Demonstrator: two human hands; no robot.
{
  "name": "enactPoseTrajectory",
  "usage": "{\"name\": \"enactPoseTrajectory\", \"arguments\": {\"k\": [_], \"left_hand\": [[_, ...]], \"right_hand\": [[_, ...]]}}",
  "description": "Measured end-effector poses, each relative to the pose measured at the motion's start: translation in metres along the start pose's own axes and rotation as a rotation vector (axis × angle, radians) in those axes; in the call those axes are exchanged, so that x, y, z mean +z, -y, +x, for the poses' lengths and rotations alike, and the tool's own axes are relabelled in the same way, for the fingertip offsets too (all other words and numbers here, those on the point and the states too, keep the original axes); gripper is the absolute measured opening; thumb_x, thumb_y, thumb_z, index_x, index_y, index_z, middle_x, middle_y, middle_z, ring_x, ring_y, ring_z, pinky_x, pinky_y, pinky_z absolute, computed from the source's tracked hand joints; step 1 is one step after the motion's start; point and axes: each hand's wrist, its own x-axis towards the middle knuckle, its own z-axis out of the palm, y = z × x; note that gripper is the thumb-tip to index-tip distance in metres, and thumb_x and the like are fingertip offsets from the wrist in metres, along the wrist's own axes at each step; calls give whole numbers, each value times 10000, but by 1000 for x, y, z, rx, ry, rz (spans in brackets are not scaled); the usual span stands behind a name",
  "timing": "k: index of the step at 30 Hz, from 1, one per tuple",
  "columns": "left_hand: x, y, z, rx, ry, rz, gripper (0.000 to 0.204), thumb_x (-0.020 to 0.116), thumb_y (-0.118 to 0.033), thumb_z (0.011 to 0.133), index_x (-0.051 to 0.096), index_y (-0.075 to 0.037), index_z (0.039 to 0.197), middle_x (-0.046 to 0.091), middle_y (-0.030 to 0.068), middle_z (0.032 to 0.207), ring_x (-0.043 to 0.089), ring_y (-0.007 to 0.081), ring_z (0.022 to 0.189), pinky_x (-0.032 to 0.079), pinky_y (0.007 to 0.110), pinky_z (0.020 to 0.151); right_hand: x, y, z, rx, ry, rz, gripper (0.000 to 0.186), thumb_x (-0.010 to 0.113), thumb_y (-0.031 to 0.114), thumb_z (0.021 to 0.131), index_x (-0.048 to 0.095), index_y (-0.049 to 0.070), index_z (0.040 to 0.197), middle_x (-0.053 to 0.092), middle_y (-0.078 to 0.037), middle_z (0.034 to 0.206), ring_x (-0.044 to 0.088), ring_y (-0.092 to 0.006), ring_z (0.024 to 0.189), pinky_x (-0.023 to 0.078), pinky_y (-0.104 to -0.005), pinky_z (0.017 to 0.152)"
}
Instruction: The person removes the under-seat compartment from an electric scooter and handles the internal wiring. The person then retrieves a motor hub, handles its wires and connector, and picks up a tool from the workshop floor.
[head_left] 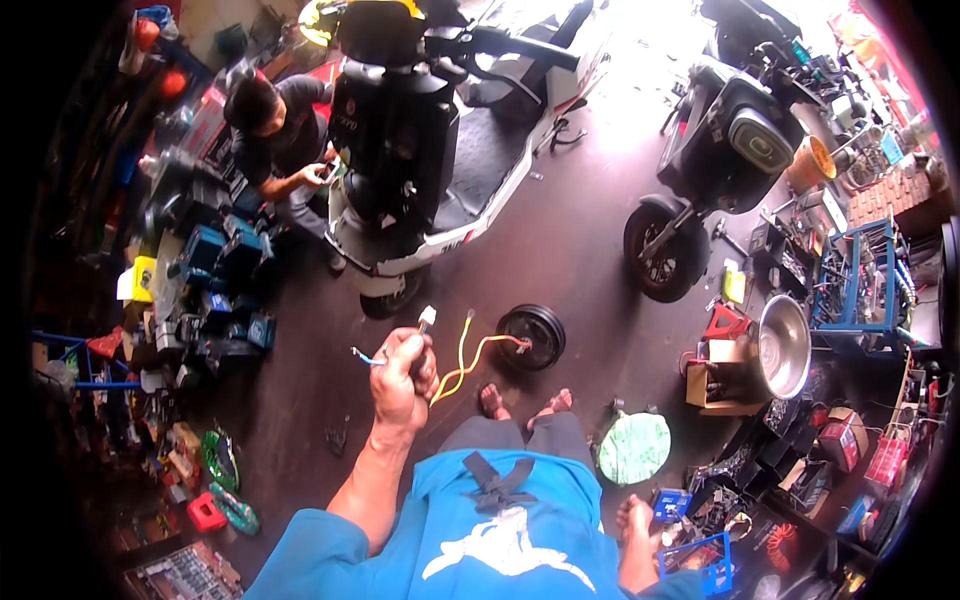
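Observation:
My left hand [402, 385] is raised in front of me, its fingers closed round a bundle of wires. A white plug connector [428, 316] sticks out above the fist, and blue-white wire ends [366, 357] poke out at its left. Orange-yellow wires [480, 345] trail from the fist; one runs to the hub of a small black wheel [546, 330] lying on the floor, and another ends loose in a lug. Down at my right side hangs my right hand [634, 518], fingers curled, with nothing seen in it.
A white-and-black scooter [400, 150] stands ahead, a person [285, 130] crouching at its left. A dark scooter [725, 150] is ahead right. A green round stool [634, 447] stands near my right foot. Boxes, a metal basin [784, 347] and batteries [205, 250] crowd both sides.

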Motion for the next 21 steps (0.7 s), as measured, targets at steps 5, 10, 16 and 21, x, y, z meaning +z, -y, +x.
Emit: {"name": "enactPoseTrajectory", "arguments": {"k": [5, 10, 16, 21], "left_hand": [[-4, -6, 1, -8, -24, 17, 107, 505, -141, 873, 517, -40, 841, 446, 21, 538, 354, 72, 380, 313, 213, 339], [4, 1, 7, 80, -127, 40, 102, 525, -144, 871, 511, -52, 830, 450, 15, 547, 357, 70, 382, 321, 214, 342], [17, 37, 6, 223, -333, 254, 108, 547, -153, 874, 525, -50, 851, 476, 9, 567, 402, 64, 408, 350, 217, 369], [11, 77, -9, 216, -389, 578, 109, 610, -136, 840, 556, -47, 872, 502, -21, 596, 434, 42, 465, 348, 191, 409]], "right_hand": [[22, 4, -18, 13, 30, 58, 220, 548, 211, 878, 554, 18, 984, 596, -108, 772, 568, -203, 593, 462, -326, 488], [40, 53, 5, -130, 133, -78, 153, 518, 166, 872, 546, 16, 888, 561, -73, 694, 529, -148, 513, 417, -276, 425], [28, 156, 70, -259, 246, -41, 188, 525, 192, 869, 538, 28, 958, 593, -98, 747, 550, -157, 542, 424, -258, 420], [7, 231, 94, -270, 206, 37, 159, 543, 206, 887, 530, 55, 934, 534, -44, 683, 481, -104, 493, 352, -205, 385]]}}
